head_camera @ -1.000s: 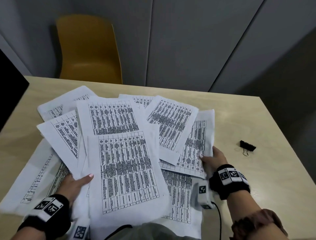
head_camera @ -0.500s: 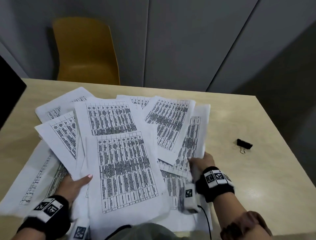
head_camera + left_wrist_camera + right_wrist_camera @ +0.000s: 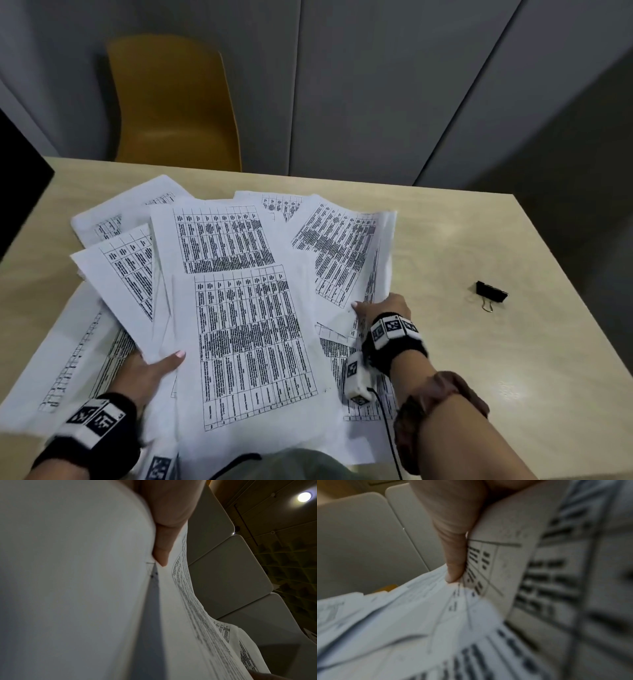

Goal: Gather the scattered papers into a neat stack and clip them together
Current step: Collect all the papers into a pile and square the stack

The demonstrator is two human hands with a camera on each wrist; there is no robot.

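Hands are pulling printed papers together.
Left hand and right hand are pinching sheets; slide edges inward slowly, away from the binder clip.

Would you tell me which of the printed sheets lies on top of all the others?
The big sheet in the front middle, between both hands: its whole table shows uncovered, while every other sheet is partly overlapped.
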